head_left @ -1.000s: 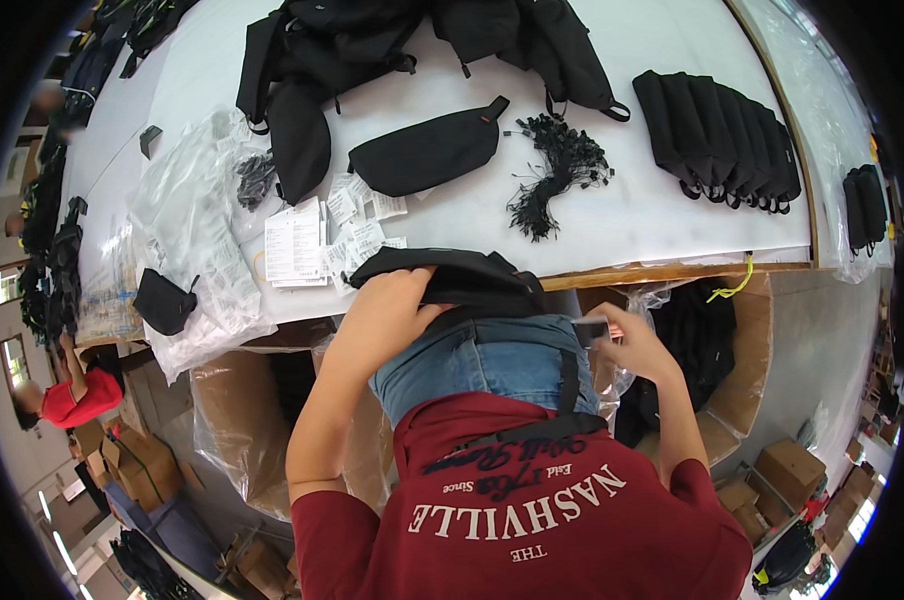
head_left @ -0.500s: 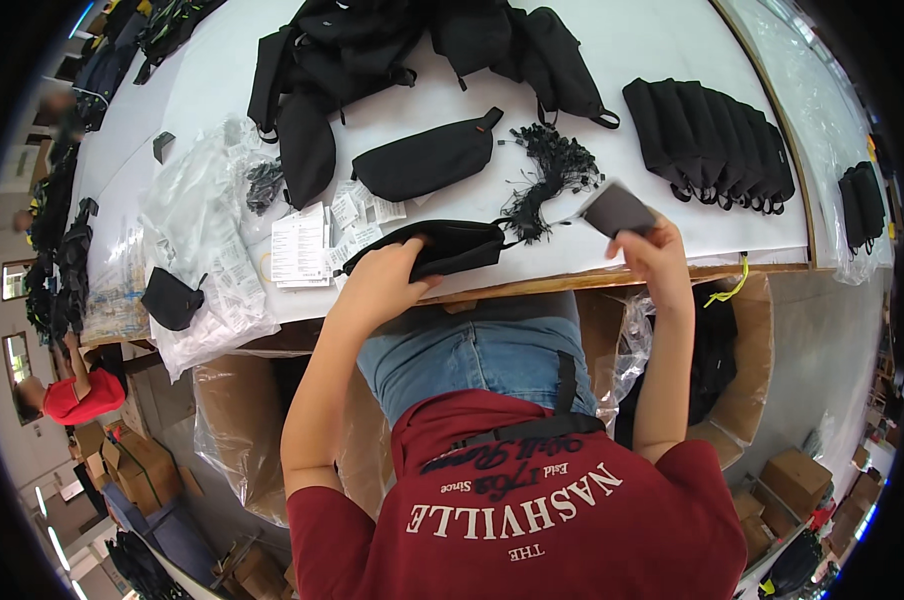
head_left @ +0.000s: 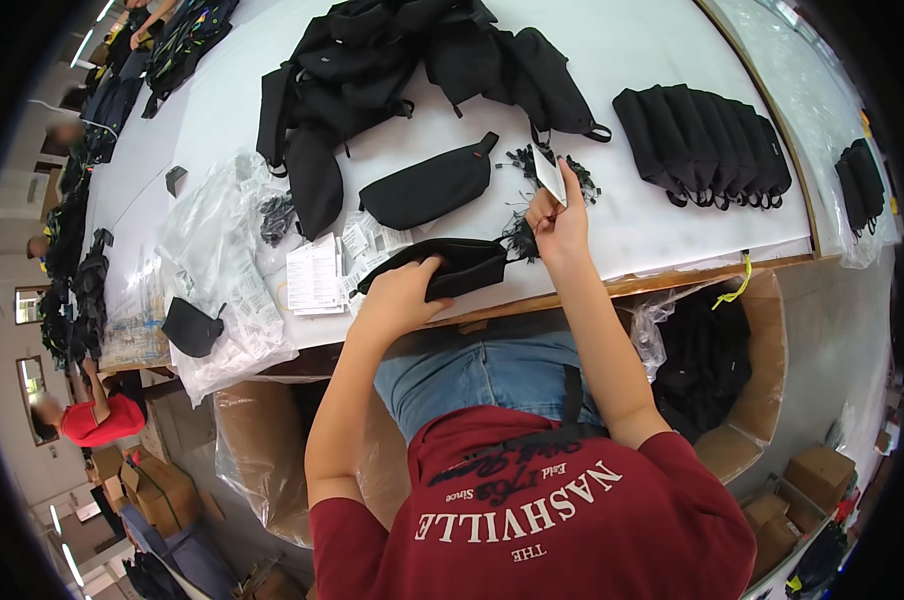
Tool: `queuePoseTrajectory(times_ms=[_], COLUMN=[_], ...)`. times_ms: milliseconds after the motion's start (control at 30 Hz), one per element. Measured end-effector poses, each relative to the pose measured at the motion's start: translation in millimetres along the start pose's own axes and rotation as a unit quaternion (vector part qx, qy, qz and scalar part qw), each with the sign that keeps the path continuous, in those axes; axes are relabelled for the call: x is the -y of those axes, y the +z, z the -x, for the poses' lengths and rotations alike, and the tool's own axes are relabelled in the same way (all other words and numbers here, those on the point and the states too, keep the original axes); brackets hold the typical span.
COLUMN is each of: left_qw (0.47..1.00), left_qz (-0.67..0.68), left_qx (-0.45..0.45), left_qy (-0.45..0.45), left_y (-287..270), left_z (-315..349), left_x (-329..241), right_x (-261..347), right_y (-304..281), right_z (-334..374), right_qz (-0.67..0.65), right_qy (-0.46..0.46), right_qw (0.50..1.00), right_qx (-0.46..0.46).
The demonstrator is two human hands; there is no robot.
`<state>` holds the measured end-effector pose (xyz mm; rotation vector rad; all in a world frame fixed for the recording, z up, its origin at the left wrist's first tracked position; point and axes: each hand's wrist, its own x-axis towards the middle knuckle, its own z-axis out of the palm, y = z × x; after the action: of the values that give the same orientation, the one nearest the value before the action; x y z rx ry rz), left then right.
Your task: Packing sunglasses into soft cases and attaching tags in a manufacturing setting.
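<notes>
Near the table's front edge lies a black zip pouch (head_left: 472, 262) with its mouth spread. My left hand (head_left: 404, 295) grips its left part, fingers over the rim and inside, thumb at the near side. Raised above the table, my right hand (head_left: 560, 215) pinches a small card (head_left: 549, 176), its white face seen at a slant. Behind that card is a heap of black strings with small tags (head_left: 520, 238). Just beyond the pouch another black pouch (head_left: 427, 185) lies flat. White printed leaflets (head_left: 314, 276) and small clear packets (head_left: 370, 236) rest left of my left hand.
A pile of black bags (head_left: 372, 60) covers the far middle. Several black pouches (head_left: 707, 145) stand in a row at right. Clear plastic bags (head_left: 222, 270) spread at left, near a small black pouch (head_left: 192, 327). Below the edge stands an open carton (head_left: 767, 350). A person in red (head_left: 107, 415) is far left.
My right hand has moved left with the card, from the right side to above the strings, and the card has turned from its dark face to its white one. The left hand keeps its hold.
</notes>
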<state>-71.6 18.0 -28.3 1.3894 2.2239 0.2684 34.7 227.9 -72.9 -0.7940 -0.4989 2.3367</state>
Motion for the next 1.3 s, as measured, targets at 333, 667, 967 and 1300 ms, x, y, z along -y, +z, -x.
queuePoseTrajectory(times_ms=[333,667,967,1300], left_qw=[1.000,0.948,0.907,0.928], left_qz=[0.001,0.063,0.186,0.105], left_qx=[-0.006,-0.277,-0.357,-0.323], left_qy=[0.009,0.140,0.121,0.155], left_y=[-4,3,24,10], left_z=[6,27,15,14], left_x=[-3,-10,-11,-1], right_x=[-3,45,3,12], right_y=[-3,-9,29,27], right_z=[-8,16,39,42], right_qz=[0.133,0.460,0.757,0.774], right_qy=[-0.120,-0.282,-0.361,-0.338], right_qw=[0.978,0.840,0.387,0.323], right_qx=[-0.105,0.055,0.382,0.428])
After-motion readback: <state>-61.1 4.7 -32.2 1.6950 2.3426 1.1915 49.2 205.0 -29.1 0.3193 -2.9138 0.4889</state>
